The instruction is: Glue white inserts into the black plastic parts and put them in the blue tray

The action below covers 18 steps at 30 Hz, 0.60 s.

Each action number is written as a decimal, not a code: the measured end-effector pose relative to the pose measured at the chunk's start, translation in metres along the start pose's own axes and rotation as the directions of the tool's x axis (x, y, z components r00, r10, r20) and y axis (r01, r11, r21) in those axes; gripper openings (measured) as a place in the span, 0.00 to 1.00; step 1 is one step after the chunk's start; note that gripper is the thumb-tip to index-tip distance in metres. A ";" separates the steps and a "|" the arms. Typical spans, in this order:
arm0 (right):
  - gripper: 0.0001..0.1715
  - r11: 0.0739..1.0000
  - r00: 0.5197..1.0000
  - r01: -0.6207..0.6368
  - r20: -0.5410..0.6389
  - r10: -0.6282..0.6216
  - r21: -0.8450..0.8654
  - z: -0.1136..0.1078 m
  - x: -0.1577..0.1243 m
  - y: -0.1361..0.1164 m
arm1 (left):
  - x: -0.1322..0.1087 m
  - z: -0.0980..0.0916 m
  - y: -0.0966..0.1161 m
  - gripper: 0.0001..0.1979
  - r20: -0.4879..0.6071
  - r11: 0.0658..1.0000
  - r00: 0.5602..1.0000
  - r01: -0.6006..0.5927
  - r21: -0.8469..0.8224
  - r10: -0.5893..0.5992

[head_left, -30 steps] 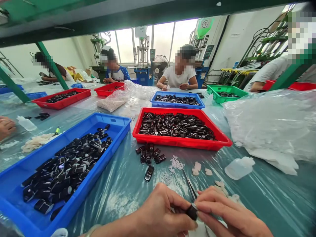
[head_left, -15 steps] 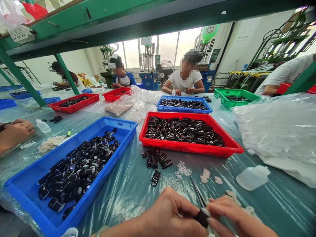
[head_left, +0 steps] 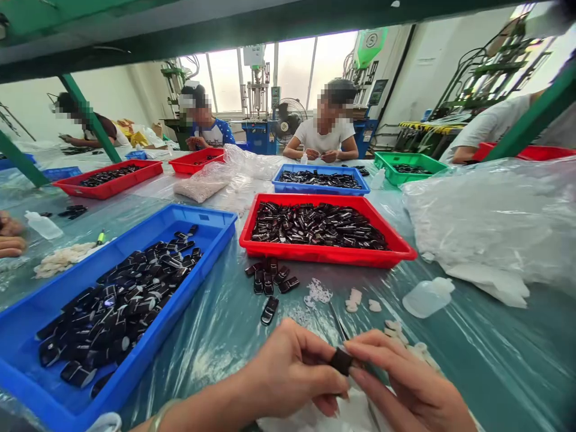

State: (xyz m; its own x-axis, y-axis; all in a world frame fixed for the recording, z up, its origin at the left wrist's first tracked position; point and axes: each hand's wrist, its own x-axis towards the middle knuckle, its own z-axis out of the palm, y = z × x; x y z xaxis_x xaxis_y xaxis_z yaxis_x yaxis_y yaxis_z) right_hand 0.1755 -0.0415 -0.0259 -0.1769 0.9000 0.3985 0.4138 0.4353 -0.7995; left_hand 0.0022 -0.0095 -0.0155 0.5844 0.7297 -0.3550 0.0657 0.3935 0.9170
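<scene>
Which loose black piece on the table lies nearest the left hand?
The glossy black oblong piece lying alone, between the left hand and the clustered black pieces.

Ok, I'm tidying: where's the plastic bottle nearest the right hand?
Right of centre in the head view, the bottle sits between the right hand and the large plastic bag.

At the grip we found the black piece point(head_left: 341, 361) dark and largely matt. Just beyond it, the slender pointed tool point(head_left: 341, 324) showed a smooth metallic sheen. Ahead and to the left of the grip, we noted glossy, hard-looking loose black pieces point(head_left: 269, 311). Farther beyond, the red tray point(head_left: 324, 254) was smooth, shiny plastic. Right of the grip, we recorded a translucent plastic bottle point(head_left: 428, 298). Beneath everything, we observed wrinkled, glossy plastic sheeting point(head_left: 216, 336).
</scene>
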 end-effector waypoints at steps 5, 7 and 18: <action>0.19 0.993 0.995 -0.096 0.040 0.093 0.064 0.000 -0.005 0.006 | -0.001 -0.002 0.007 0.11 0.037 0.997 0.999 0.015 -0.070 -0.013; 0.22 0.989 0.992 -0.111 0.074 0.105 0.096 -0.001 -0.006 0.006 | -0.001 -0.002 0.007 0.13 0.048 0.994 0.999 0.006 -0.109 -0.001; 0.27 0.992 0.991 -0.096 0.099 0.088 0.077 -0.003 -0.009 0.003 | 0.003 -0.003 0.004 0.24 0.052 0.958 0.998 0.033 -0.285 -0.019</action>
State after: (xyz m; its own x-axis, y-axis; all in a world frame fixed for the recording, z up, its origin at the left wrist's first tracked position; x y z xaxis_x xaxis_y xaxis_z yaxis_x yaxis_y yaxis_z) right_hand 0.1812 -0.0484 -0.0300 -0.2278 0.9326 0.2800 0.3589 0.3478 -0.8662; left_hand 0.0019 -0.0046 -0.0130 0.6247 0.6918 -0.3621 -0.1481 0.5603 0.8150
